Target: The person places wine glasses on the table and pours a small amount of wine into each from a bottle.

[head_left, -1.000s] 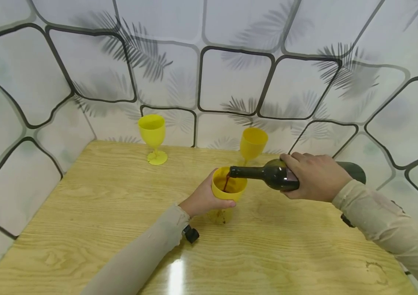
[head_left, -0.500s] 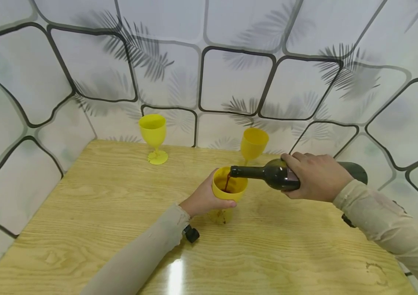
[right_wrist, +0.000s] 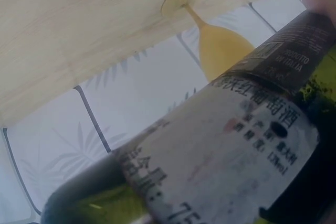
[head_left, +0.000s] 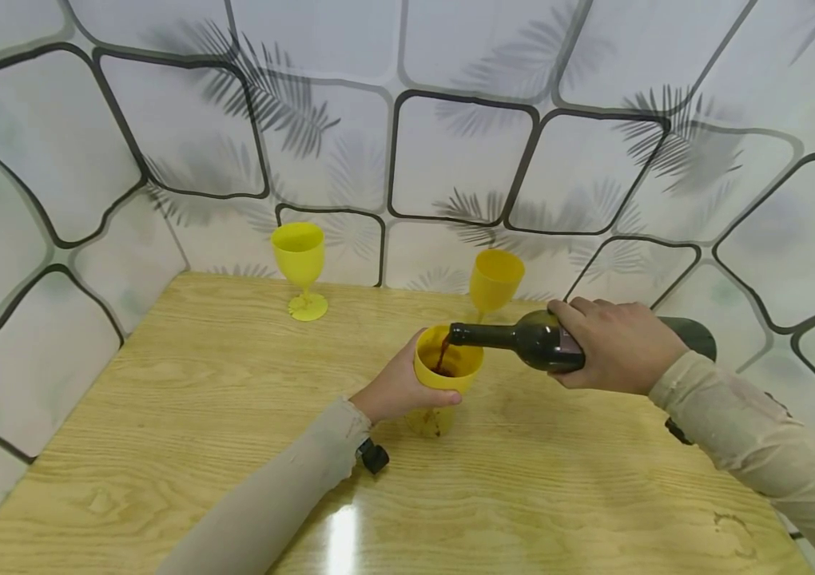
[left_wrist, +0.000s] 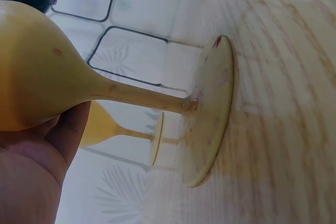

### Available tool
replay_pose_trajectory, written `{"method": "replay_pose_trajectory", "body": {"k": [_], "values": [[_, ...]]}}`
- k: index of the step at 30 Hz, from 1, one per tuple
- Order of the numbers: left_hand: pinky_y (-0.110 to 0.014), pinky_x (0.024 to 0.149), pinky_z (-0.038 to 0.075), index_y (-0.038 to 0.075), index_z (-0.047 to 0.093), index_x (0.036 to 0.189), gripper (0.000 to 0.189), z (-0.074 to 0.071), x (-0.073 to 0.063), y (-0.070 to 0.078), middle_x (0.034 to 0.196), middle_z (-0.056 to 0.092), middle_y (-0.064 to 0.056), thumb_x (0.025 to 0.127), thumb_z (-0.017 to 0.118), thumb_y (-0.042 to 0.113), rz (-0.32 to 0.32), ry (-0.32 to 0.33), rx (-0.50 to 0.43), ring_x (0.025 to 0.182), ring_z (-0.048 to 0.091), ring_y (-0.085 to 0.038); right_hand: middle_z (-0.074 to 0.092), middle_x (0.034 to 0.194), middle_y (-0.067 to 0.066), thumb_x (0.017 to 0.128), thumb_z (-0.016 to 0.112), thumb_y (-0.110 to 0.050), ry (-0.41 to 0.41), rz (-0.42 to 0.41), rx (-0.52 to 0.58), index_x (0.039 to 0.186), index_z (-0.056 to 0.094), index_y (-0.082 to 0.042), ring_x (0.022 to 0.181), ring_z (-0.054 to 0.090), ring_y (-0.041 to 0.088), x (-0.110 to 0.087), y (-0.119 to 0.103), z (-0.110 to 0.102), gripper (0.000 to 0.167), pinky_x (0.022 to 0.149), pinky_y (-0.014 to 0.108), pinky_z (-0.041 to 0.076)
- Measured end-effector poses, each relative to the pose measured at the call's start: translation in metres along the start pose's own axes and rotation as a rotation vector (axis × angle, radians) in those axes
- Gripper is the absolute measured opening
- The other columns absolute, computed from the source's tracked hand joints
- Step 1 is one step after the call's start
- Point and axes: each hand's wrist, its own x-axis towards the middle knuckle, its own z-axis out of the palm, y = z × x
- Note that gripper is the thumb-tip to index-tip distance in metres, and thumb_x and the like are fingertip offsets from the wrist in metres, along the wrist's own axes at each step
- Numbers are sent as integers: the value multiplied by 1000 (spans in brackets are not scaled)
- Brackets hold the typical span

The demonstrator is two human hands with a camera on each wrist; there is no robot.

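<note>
My left hand (head_left: 405,386) grips the bowl of a yellow goblet (head_left: 471,375), whose foot stands on the table beneath it. In the left wrist view the goblet's stem and round foot (left_wrist: 207,124) show reddish stains. My right hand (head_left: 619,345) holds a dark green wine bottle (head_left: 537,342) almost level, its neck over the goblet's rim. A thin dark red stream runs from the mouth into the bowl, where some dark liquid has gathered. A printed white label (right_wrist: 226,150) covers the bottle in the right wrist view.
Behind the bottle neck stands a second yellow goblet (head_left: 496,279), partly hidden. A third, brighter yellow goblet (head_left: 299,259) is at the back left of the wooden table (head_left: 184,415). The patterned wall (head_left: 458,160) closes off the far side.
Both hands stay almost still. Red liquid keeps running from the bottle, and the dark pool in the held goblet looks slightly larger.
</note>
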Motion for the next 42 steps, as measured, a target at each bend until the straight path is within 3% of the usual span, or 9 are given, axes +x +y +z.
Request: {"method": "replay_pose_trajectory", "body": {"k": [23, 42], "values": [[-38, 100, 53, 19, 39, 145, 81, 1, -1, 0, 133, 58, -6, 82, 88, 11, 40, -21, -21, 118, 60, -22, 54, 78, -4, 66, 89, -57, -5, 8, 4, 120, 56, -10, 61, 51, 11, 0, 1, -1, 79, 50, 36, 49], [-38, 101, 52, 21, 39, 146, 82, 1, 0, 0, 134, 58, -3, 81, 89, 14, 20, -6, 19, 120, 59, -21, 54, 78, -4, 66, 88, -58, -18, 18, -1, 122, 56, -10, 61, 50, 10, -1, 0, -1, 80, 50, 36, 49]]}}
